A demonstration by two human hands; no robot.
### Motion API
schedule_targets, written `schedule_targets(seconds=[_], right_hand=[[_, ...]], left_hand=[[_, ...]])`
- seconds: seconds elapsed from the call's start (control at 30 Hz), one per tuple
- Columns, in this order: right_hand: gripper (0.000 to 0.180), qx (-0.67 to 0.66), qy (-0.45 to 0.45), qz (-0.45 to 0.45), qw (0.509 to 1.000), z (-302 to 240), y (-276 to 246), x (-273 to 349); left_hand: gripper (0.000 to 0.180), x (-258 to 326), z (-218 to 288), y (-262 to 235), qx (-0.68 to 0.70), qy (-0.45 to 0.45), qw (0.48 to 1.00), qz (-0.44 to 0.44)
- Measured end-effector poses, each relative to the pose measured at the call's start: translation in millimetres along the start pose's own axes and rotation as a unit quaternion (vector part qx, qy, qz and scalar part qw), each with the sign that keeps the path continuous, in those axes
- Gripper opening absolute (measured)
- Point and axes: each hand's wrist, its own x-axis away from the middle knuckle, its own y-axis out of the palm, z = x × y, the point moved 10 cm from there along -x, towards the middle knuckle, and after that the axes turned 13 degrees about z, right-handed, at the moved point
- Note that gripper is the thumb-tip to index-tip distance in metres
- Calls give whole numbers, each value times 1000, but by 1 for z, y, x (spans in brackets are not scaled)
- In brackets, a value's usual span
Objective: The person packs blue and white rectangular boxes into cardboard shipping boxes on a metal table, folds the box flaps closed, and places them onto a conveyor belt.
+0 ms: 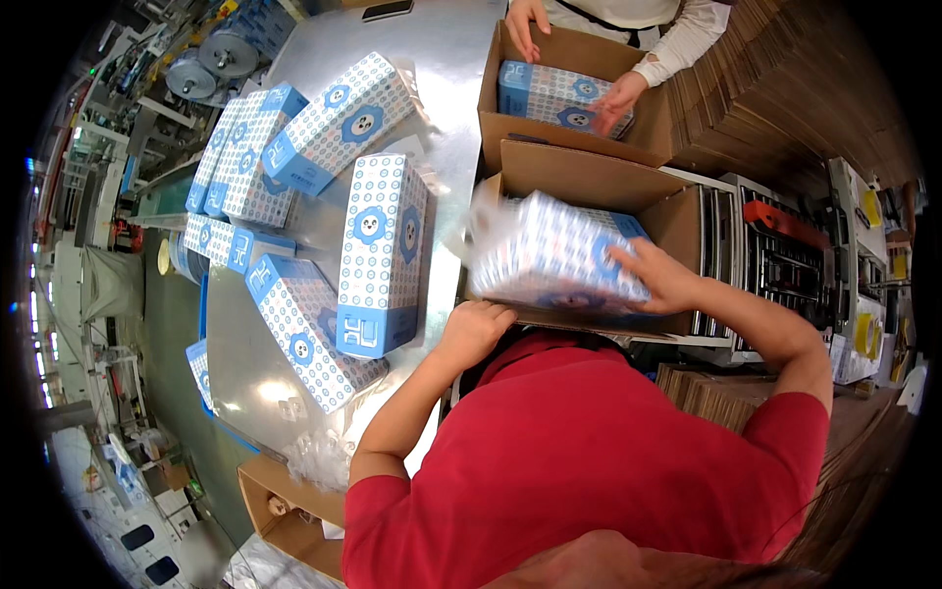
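A blue-and-white patterned pack (564, 250), long and box-shaped and partly smeared by motion, is tilted over the open cardboard box (589, 169) in front of me. My right hand (659, 277) grips its right end, fingers over the top. Loose clear wrapping seems to trail from its left end. At the box's near left corner, my left hand (477, 332) curls its fingers on the cardboard edge. Behind the held pack, part of another patterned pack (620, 224) shows inside the box.
Several similar packs (378, 255) lie on the metal table (451, 98) to the left. Across from me, a co-worker's hands (618, 101) are at a second cardboard box (564, 137) with a pack inside. Flattened cardboard (795, 88) is stacked at right, beyond a roller conveyor (716, 265).
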Motion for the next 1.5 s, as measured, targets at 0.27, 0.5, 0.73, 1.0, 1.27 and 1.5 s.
schedule_targets(seconds=[0.27,0.5,0.73,1.0,1.27,1.5], right_hand=[[101,69,68,-330,939,50,186,-6],[92,229,20,-387,893,84,285,-6],[54,245,-22,-336,909,92,309,-1],[63,109,-90,-96,985,6,175,-72],[93,208,45,110,971,61,49,-99],[95,83,77,-82,990,9,107,-36]], left_hand=[[8,0,2,15,36,-31,999,-13],[13,17,-3,24,30,-112,993,-34],[34,6,3,-13,11,-142,990,15],[50,35,-44,-110,-220,-206,935,188],[92,88,-148,-135,-292,-424,851,102],[91,78,-147,-125,-291,-432,851,71]])
